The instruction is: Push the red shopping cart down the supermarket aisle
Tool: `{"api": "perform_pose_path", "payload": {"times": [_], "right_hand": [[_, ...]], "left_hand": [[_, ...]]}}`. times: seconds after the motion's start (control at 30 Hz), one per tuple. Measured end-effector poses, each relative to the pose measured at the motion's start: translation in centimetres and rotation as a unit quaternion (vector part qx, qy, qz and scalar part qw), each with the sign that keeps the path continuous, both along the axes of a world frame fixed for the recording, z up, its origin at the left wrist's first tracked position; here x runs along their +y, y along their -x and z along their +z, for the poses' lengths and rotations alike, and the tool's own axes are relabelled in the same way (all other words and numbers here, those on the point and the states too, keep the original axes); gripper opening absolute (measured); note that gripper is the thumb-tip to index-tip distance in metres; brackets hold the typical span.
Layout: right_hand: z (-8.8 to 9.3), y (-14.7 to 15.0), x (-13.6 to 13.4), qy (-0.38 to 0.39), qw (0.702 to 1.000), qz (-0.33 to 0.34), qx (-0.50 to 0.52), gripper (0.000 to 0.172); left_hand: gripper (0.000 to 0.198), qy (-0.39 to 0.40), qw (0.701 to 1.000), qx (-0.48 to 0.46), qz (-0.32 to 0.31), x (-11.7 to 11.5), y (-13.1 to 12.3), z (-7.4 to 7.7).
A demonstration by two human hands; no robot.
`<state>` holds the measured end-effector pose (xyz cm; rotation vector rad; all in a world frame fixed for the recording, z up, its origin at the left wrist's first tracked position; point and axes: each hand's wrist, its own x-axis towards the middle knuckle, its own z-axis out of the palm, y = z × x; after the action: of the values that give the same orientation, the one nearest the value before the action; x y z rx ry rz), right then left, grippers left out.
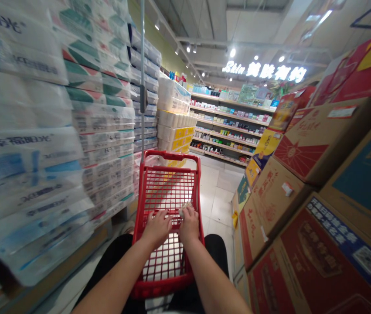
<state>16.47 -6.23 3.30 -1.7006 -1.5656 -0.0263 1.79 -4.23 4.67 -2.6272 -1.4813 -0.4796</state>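
Observation:
A red plastic shopping basket (168, 283) with grid walls and a raised handle stands in front of my knees. My left hand (157, 227) reaches over the basket, palm down, with its fingers stretched forward and nothing seen in them. Close to its right, my right hand (189, 224) is curled around a small crumpled whitish thing (185, 208), whose kind I cannot make out. My fingers partly cover that thing. The two hands are slightly apart. Only the basket's grid and the pale floor seen through it show below them.
Tall stacks of wrapped tissue packs (103, 126) line the left side on a low platform. Cardboard cartons (270, 192) are piled on the right. A tiled aisle floor (219, 196) runs between them to shelves (227, 122) of small products. A thin metal pole (142, 56) rises at the left.

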Motion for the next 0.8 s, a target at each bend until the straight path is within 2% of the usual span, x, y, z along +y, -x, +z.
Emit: {"api": "perform_pose_path", "payload": {"times": [0.17, 0.23, 0.37, 0.53, 0.6, 0.7, 0.8], "right_hand": [[-0.3, 0.1, -0.5, 0.002, 0.992, 0.120, -0.042, 0.045], [-0.4, 0.2, -0.6, -0.002, 0.989, 0.140, -0.041, 0.042], [-0.2, 0.3, -0.6, -0.010, 0.990, 0.133, -0.035, 0.040], [0.3, 0.1, -0.1, 0.005, 1.000, -0.002, -0.008, 0.038], [0.3, -0.1, 0.1, 0.014, 1.000, -0.024, -0.006, 0.042], [0.1, -0.1, 0.0, 0.021, 1.000, -0.003, -0.016, 0.046], [-0.2, 0.1, -0.3, 0.000, 0.997, 0.065, -0.034, 0.048]], "left_hand": [[0.042, -0.007, 1.000, 0.000, -0.004, 0.0, -0.1, -0.1], [0.042, -0.007, 1.000, 0.003, -0.007, -0.1, -0.1, 0.0], [0.042, -0.001, 1.000, 0.005, -0.007, -0.2, -0.1, 0.3], [0.042, 0.016, 1.000, 0.007, 0.000, -0.4, 0.0, 0.7], [0.042, 0.016, 1.000, 0.007, 0.001, -0.5, 0.1, 0.8], [0.042, 0.013, 1.000, 0.008, 0.001, -0.7, 0.1, 0.8], [0.041, 0.013, 1.000, 0.004, 0.002, -0.6, 0.1, 0.7]]}}
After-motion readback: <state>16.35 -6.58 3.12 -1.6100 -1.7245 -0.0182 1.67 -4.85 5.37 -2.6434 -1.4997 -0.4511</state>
